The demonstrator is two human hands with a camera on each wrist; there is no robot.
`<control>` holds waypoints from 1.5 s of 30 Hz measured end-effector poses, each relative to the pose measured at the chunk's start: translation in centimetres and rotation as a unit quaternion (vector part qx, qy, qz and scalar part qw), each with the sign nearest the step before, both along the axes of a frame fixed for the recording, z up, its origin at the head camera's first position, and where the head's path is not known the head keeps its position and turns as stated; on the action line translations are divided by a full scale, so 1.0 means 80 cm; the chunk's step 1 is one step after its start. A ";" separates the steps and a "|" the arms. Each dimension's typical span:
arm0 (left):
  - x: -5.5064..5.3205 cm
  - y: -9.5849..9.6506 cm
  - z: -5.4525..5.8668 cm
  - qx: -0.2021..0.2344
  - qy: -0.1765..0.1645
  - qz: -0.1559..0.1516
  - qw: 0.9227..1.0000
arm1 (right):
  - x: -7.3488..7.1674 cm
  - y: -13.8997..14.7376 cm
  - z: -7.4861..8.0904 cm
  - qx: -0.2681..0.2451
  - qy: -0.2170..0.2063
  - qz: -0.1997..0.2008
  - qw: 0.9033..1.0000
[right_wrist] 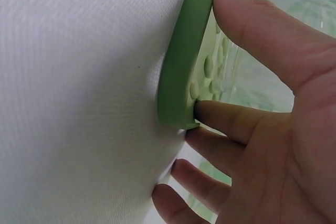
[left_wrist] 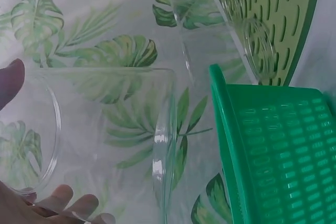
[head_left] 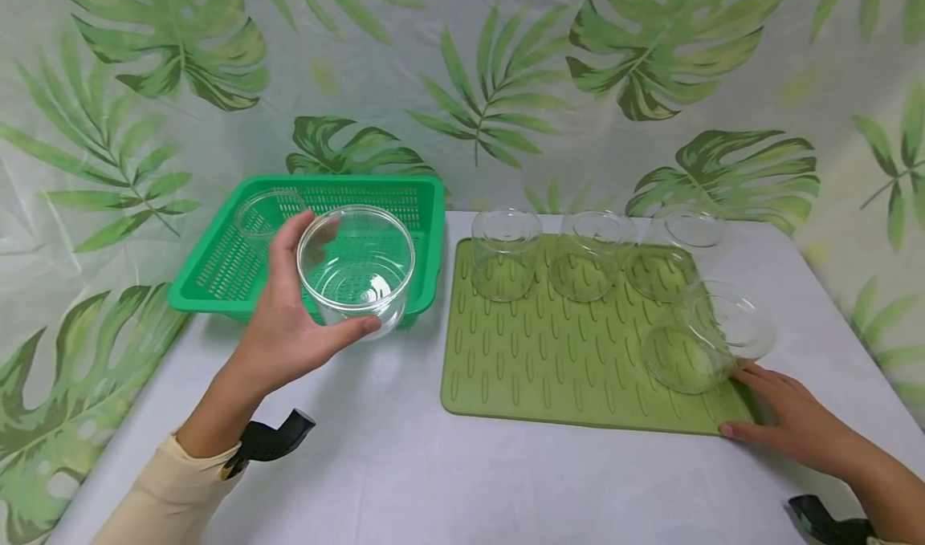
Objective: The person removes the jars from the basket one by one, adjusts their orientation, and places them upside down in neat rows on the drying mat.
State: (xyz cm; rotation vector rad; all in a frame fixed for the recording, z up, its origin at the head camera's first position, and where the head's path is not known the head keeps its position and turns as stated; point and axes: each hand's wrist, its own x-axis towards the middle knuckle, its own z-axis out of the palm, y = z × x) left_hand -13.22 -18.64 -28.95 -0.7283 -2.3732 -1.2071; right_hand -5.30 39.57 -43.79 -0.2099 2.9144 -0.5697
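My left hand (head_left: 303, 312) grips a clear glass cup (head_left: 357, 276) between thumb and fingers, above the table at the green basket's (head_left: 426, 280) front right. In the left wrist view the cup's wall (left_wrist: 158, 150) shows beside the basket's rim. My right hand (head_left: 802, 420) rests at the near right corner of the olive-green drying mat (head_left: 535, 384). In the right wrist view its thumb and index finger touch the mat's edge (right_wrist: 181, 77), while other fingers rest on the tablecloth. Several clear glass cups stand on the mat; the closest one (head_left: 686, 360) is just beyond my right hand.
Another clear glass cup (head_left: 267, 214) is inside the basket, at its back left. A white cloth (head_left: 433, 481) covers the table. Behind it hangs a leaf-patterned sheet (head_left: 506, 63). Black wrist mounts (head_left: 275, 441) sit on both wrists.
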 end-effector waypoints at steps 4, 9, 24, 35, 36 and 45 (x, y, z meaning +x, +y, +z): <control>0.000 0.003 -0.001 0.010 0.020 -0.009 1.000 | -0.001 0.000 -0.001 0.001 0.002 0.002 1.000; -0.002 0.012 -0.002 0.001 0.014 -0.018 1.000 | -0.001 0.002 -0.003 0.006 0.009 0.005 1.000; 0.000 0.047 -0.008 -0.083 0.019 -0.025 0.996 | 0.001 0.004 -0.012 -0.006 0.055 0.020 0.998; 0.001 0.051 -0.010 -0.097 0.007 -0.042 0.994 | 0.004 0.001 -0.008 -0.002 0.074 0.022 0.997; 0.001 0.052 -0.010 -0.095 0.002 -0.043 0.995 | 0.004 0.001 -0.003 0.006 0.069 0.016 0.997; 0.003 0.064 -0.014 -0.121 -0.039 -0.064 0.990 | 0.021 0.000 0.085 0.085 0.156 -0.085 0.980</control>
